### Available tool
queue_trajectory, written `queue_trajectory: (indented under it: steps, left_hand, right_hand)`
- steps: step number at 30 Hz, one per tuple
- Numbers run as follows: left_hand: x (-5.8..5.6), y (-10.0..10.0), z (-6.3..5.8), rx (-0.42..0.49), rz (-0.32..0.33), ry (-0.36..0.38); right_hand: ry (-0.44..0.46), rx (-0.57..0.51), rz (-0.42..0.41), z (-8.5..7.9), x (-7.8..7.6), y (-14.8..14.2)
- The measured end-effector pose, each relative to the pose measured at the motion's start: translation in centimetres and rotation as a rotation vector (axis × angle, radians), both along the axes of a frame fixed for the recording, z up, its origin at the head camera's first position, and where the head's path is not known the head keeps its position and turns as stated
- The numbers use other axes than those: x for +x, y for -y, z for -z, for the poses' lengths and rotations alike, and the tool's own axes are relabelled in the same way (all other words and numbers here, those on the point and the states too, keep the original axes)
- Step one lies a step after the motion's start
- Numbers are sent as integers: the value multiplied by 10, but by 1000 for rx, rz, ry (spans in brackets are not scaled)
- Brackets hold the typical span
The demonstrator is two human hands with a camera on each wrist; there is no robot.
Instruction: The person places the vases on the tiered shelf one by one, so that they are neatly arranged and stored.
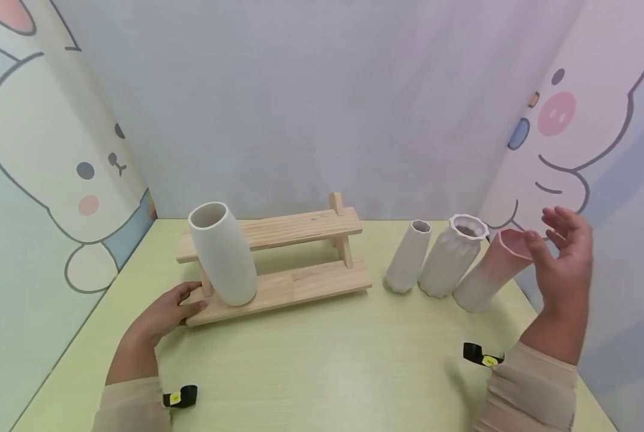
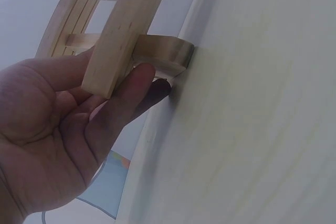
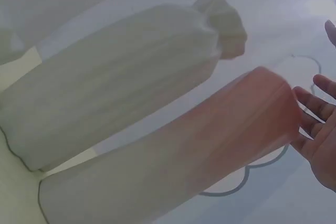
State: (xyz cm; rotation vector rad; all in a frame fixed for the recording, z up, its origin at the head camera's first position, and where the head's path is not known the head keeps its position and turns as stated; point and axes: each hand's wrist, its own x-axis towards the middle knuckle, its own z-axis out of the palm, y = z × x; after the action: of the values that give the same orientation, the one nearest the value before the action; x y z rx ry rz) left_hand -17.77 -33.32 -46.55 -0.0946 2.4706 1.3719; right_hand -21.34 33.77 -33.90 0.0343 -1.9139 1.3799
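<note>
My left hand [image 1: 166, 309] grips the left end of the two-tier wooden shelf [image 1: 305, 285], thumb on one face of the lower board and fingers on the other. The left wrist view shows the board's end [image 2: 107, 72] between thumb and fingers. A tall white vase [image 1: 225, 258] stands on the lower tier, close to that hand. At the right, my right hand [image 1: 565, 258] is raised by the rim of a pink-and-white vase [image 1: 491, 270], fingers loosely spread. In the right wrist view its fingers are close to the pink rim [image 3: 268, 108]; whether they touch is unclear.
Left of the pink-and-white vase stand a white vase with a frilled rim [image 1: 451, 258] and a slim white vase [image 1: 408, 258]. All three are on the pale green table [image 1: 322, 366]. A grey-white curtain [image 1: 300, 108] and cartoon-printed side panels [image 1: 46, 168] surround the table.
</note>
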Motion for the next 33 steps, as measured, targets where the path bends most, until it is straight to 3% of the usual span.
queue_trajectory:
  steps: [6,8,13,23,29,33]
  left_hand:
    - [0,1,2,-3,0,-5]
    - [1,0,2,-6,-1,-6]
    - [1,-1,1,-9,-3,-11]
    - [0,-3,-2,1,0,-25]
    - [0,-3,-1,-2,-7,-5]
    - [0,-2,-1,-11,-13,-1]
  right_hand:
    - [5,-240,-127,22,-16,-11]
    - [24,-263,-152,28,-21,-11]
    - [-65,-330,-207,42,-32,-11]
    - [-146,-612,-170,65,-48,-11]
    - [-225,-612,-145,74,-57,-11]
    - [-217,-595,-150,76,-59,-10]
